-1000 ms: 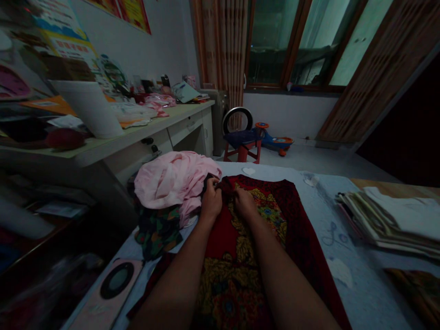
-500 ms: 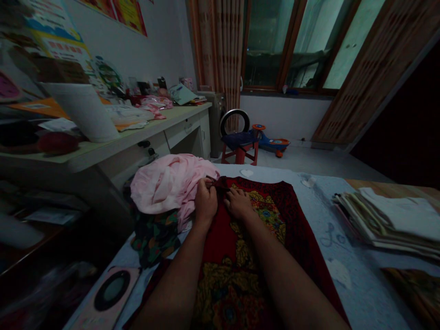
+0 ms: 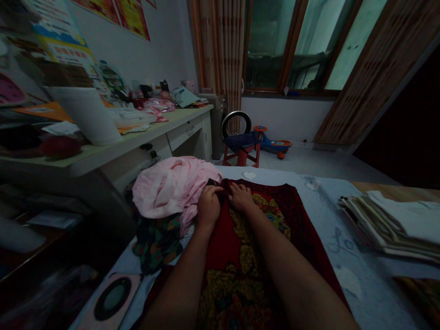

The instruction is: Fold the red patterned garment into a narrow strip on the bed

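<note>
Presently both hands work at the far end of a red patterned garment (image 3: 223,247), which lies spread on a pale-blue sheet (image 3: 309,206), its near part passing beneath the forearms. Left hand (image 3: 208,208): grip narrow, thumb and forefinger closed on a dark fold at the garment's far left corner. Right hand (image 3: 241,198): just beside the left, palm down, fingers bent over the far edge; whether this grip pinches cloth, cannot tell. Adjacent to the left hand: crumpled pink cloth (image 3: 161,190), heaped partly over a dark green patterned cloth (image 3: 156,245). Nearer, left of the garment: a flat pink object (image 3: 123,308) bearing a black ring. Well apart, at right: a stack of folded clothes (image 3: 388,229), white piece uppermost. A cluttered table (image 3: 189,114) stands beyond the pink heap, at left.
</note>
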`<state>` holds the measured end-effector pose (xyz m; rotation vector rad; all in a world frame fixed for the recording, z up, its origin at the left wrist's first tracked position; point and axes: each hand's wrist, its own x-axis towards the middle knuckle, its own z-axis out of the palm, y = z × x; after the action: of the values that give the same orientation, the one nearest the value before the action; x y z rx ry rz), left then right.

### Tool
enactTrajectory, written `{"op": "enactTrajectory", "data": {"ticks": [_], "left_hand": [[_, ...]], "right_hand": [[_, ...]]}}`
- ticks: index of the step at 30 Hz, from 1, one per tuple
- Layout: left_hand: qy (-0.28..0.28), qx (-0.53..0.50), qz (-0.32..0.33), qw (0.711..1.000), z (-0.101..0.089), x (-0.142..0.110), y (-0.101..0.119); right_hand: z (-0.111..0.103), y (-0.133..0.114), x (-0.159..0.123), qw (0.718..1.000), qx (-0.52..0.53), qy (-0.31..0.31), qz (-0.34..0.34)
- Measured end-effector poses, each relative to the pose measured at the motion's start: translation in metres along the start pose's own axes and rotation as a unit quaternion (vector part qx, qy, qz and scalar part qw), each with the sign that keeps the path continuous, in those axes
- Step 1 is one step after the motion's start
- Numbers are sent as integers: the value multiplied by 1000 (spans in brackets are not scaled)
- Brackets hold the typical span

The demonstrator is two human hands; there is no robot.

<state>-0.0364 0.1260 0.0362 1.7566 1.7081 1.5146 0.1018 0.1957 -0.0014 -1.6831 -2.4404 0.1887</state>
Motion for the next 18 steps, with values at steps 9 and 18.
{"op": "enactTrajectory", "data": {"ticks": [9, 18], "left_hand": [[5, 82, 1, 997, 7, -4, 1], [40, 79, -6, 996, 4, -8, 7]], "right_hand": [[1, 0, 10, 1000, 4, 22, -5], [8, -4, 18, 1000, 20, 4, -17]]}}
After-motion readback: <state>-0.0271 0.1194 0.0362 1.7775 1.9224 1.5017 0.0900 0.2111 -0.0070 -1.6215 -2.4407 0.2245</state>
